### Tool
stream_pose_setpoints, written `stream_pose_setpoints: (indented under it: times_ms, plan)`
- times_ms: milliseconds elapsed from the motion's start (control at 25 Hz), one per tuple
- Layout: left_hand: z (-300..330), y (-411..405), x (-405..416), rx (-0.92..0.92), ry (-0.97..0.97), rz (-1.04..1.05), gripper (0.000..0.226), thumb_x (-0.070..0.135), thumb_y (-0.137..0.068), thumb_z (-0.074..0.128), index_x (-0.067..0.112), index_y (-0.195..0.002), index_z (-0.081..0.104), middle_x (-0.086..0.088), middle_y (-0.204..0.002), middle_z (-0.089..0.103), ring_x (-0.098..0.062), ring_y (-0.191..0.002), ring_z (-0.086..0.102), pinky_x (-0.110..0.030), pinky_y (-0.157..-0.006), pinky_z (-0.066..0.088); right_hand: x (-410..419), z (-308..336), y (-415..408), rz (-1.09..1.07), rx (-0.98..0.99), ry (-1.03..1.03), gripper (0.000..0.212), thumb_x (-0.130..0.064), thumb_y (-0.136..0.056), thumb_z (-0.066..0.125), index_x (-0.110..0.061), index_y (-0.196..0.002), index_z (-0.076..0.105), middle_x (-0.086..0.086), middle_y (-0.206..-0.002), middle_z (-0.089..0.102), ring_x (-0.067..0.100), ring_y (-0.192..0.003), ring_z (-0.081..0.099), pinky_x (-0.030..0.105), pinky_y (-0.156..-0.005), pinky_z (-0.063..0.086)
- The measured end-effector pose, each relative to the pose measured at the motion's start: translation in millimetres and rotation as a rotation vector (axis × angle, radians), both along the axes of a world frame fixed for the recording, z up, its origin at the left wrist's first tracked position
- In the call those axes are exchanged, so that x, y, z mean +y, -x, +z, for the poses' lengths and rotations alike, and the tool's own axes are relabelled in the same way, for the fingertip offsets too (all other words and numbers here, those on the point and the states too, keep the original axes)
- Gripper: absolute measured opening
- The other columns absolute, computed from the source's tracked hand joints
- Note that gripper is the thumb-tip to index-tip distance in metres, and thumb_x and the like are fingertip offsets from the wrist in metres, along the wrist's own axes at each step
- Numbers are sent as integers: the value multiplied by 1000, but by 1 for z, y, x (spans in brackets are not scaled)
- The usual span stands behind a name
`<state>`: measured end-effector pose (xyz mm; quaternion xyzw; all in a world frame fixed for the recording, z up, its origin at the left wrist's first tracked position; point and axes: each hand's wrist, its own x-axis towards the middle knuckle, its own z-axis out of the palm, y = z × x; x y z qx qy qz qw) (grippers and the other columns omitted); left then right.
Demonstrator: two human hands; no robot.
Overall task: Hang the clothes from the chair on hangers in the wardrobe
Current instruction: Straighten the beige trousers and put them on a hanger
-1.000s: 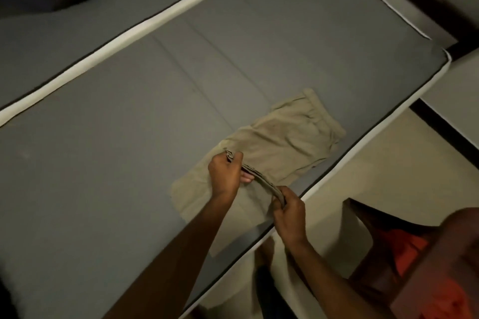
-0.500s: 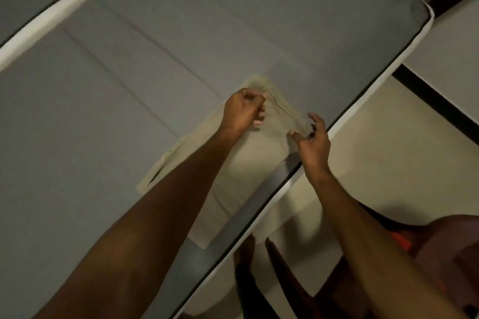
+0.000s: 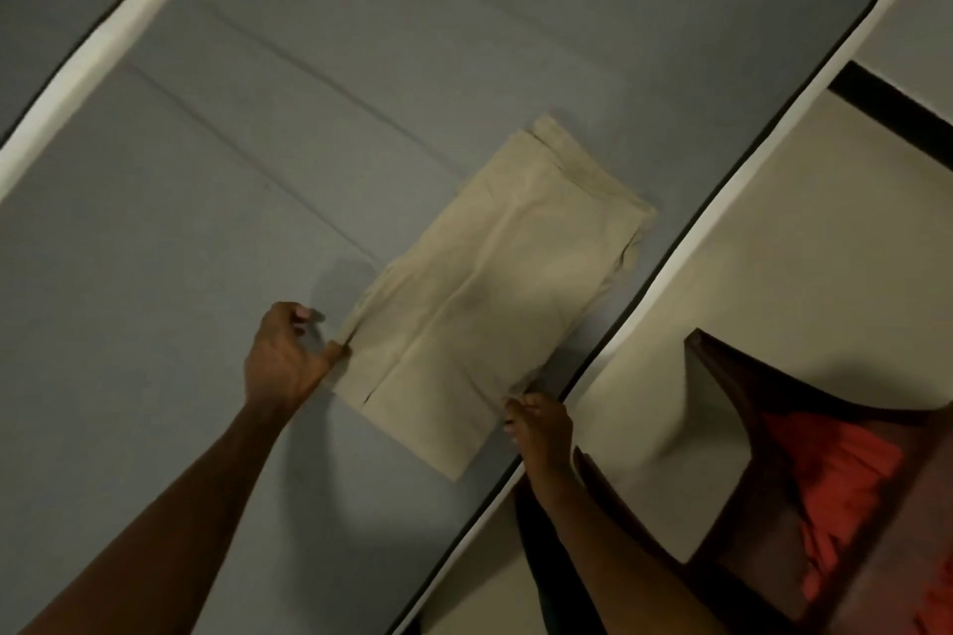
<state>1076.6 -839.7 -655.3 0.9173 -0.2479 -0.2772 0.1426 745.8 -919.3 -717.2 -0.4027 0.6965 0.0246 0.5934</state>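
Folded khaki trousers [image 3: 495,294] flat near mattress [image 3: 216,232] right edge. Left hand [image 3: 282,360] thumb touching fold's left corner, fingers loosely curled. Right hand [image 3: 539,433] fingertips pinching near corner.

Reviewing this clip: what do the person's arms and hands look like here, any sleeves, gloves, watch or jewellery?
Both forearms are bare along all of their visible length; no sleeve edge shows in the frame. The left hand and right hand wear no gloves. No watch, bracelet or ring is visible, though the dim light and blur could hide something small. Pale fingernails show on both hands.
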Motion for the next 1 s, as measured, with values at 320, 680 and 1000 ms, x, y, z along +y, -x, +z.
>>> stream_pose_setpoints:
  times_ms: [320,680,1000]
  plan:
    - [-45,-4,63,38,57,-304,33,34,-65,81,26,-90,61,2,-88,55,-17,-72,58,-35,-61,53,88,-12,-32,-183,-176,77,53,-62,-61,86,-31,-104,79,-11,-104,78,16,-102,72,56,-102,52]
    - [-65,-40,72,399,242,-145,33,-1,-66,86,18,-89,72,1,-84,72,-11,-68,64,-23,-69,56,156,-12,-36,-287,-218,239,17,-34,-92,72,-29,-108,74,-5,-98,78,21,-88,70,44,-78,58]
    - [-62,-54,79,788,300,24,30,-4,-74,86,-6,-96,66,-28,-83,73,-37,-76,74,-45,-78,64,160,-10,-44,-501,-234,328,21,-4,-101,59,-15,-117,68,6,-102,73,13,-70,60,24,-53,51]
